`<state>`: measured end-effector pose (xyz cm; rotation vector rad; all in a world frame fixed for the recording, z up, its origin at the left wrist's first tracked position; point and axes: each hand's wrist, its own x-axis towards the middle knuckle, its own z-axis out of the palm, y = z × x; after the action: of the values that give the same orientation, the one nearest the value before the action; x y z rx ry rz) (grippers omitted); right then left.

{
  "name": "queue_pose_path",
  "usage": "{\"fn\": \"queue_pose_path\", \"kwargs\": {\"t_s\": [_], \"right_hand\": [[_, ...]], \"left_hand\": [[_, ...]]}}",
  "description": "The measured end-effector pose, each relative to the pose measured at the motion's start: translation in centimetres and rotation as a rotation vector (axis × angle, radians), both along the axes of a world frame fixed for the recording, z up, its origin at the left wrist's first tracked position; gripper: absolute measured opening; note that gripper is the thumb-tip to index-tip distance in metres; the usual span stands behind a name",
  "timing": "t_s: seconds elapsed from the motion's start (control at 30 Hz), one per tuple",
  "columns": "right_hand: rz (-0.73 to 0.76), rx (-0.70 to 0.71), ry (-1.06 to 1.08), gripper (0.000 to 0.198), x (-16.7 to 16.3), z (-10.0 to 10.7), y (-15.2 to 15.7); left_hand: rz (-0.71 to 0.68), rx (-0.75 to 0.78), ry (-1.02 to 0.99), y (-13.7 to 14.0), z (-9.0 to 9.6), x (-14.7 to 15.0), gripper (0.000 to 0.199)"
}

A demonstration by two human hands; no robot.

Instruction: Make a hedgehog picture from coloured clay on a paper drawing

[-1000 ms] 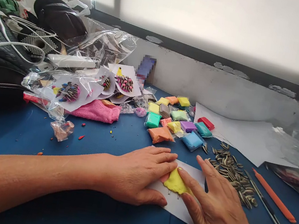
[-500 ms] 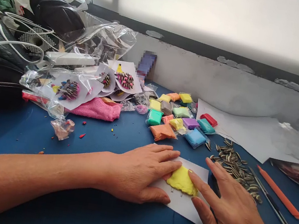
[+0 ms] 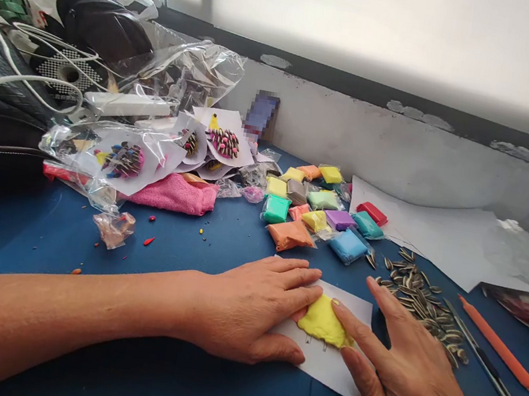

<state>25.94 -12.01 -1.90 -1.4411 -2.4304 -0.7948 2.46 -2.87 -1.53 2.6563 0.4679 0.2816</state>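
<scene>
Right hand (image 3: 410,371) eases outward, grip wide, index and thumb at edge of yellow clay (image 3: 324,321); more clay shows now, seemingly flattening out on paper (image 3: 331,370); left hand (image 3: 250,310) spreads flat, fingers apart

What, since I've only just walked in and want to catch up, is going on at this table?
Someone is handling a flattened patch of yellow clay on a small white sheet. The left hand lies over the sheet with its fingers at the clay's left side, while the right hand reaches in from the other side and touches the clay. Striped seeds lie just beyond the right hand, and wrapped coloured packets sit farther back.
</scene>
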Motion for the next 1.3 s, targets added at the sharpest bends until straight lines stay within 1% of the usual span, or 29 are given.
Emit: {"fn": "queue_pose_path", "kwargs": {"t_s": [0.13,0.27,0.4,0.5,0.6,0.77,0.9,1.0,1.2,1.3], "right_hand": [[-0.001,-0.001,-0.029,0.043,-0.1,0.1,-0.2],[0.005,0.010,-0.039,0.042,0.3,0.4,-0.3],[-0.033,0.015,0.064,0.032,0.7,1.1,-0.2],[-0.024,0.011,0.137,0.026,0.8,1.5,-0.3],[0.008,0.005,0.144,0.026,0.9,1.4,-0.4],[-0.010,-0.021,0.186,0.024,1.2,1.2,-0.6],[-0.001,-0.001,0.265,0.027,1.0,1.7,-0.6],[0.005,-0.012,0.276,0.022,0.7,2.0,-0.7],[0.053,-0.040,0.259,0.014,0.4,1.6,-0.9],[0.064,-0.053,0.263,0.015,0.6,1.2,-0.9]], "left_hand": [[0.016,-0.050,0.021,-0.1,0.1,0.0,0.080],[0.029,-0.071,0.051,-0.1,0.4,-0.1,0.081],[0.027,-0.094,0.071,-0.1,0.5,-0.1,0.083],[0.016,-0.095,0.041,0.0,0.4,-0.1,0.083],[0.008,-0.083,0.005,0.1,0.1,-0.1,0.081],[-0.010,-0.080,-0.020,0.1,-0.1,-0.2,0.079],[-0.017,-0.071,-0.035,0.2,-0.1,-0.2,0.078],[-0.022,-0.068,-0.050,0.2,-0.1,-0.1,0.076],[-0.029,-0.068,-0.074,0.3,0.0,0.0,0.077],[-0.025,-0.066,-0.065,0.3,0.1,0.0,0.078]]}}
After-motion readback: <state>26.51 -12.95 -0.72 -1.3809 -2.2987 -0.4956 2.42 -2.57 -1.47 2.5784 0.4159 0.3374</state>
